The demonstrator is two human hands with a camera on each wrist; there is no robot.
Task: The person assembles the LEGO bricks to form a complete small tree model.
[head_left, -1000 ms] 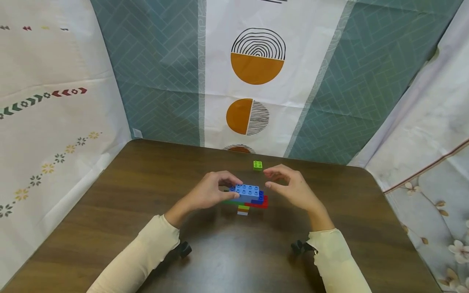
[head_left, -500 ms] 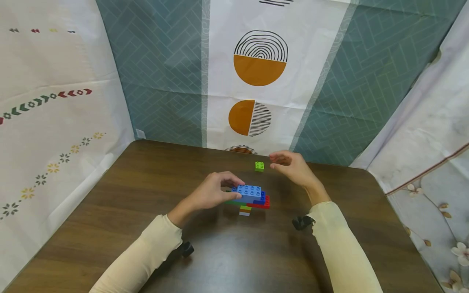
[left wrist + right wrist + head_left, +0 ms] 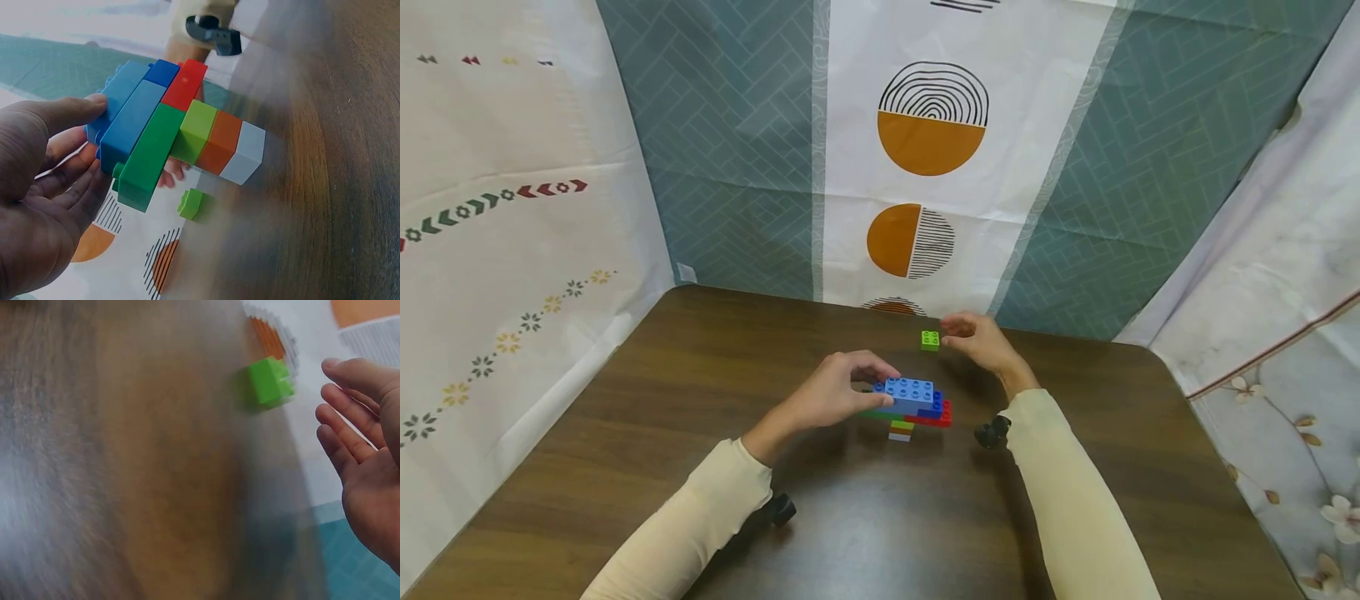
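My left hand (image 3: 831,392) pinches the upper end of a stacked toy-brick build, thumb on the near side and fingers behind. The top brick (image 3: 910,392) is light blue. Beneath it come blue bricks, then a green brick (image 3: 150,159) beside a red brick (image 3: 185,84). A narrow column below has a lime brick (image 3: 195,131), an orange brick (image 3: 219,142) and a white brick (image 3: 245,153) lowest. Farther back, a loose lime-green brick (image 3: 930,340) sits on the table. My right hand (image 3: 981,340) hovers just right of it, fingers loosely bent, holding nothing.
The brown wooden table (image 3: 865,517) ends at a patterned cloth (image 3: 895,167) behind the loose brick. White cloths hang at the left and right sides. A black camera mount (image 3: 992,432) sits on the right wrist and another (image 3: 782,510) on the left.
My right hand has moved away from the build, out toward the back, then leftward close to the loose lime-green brick. My left hand stays on the build.
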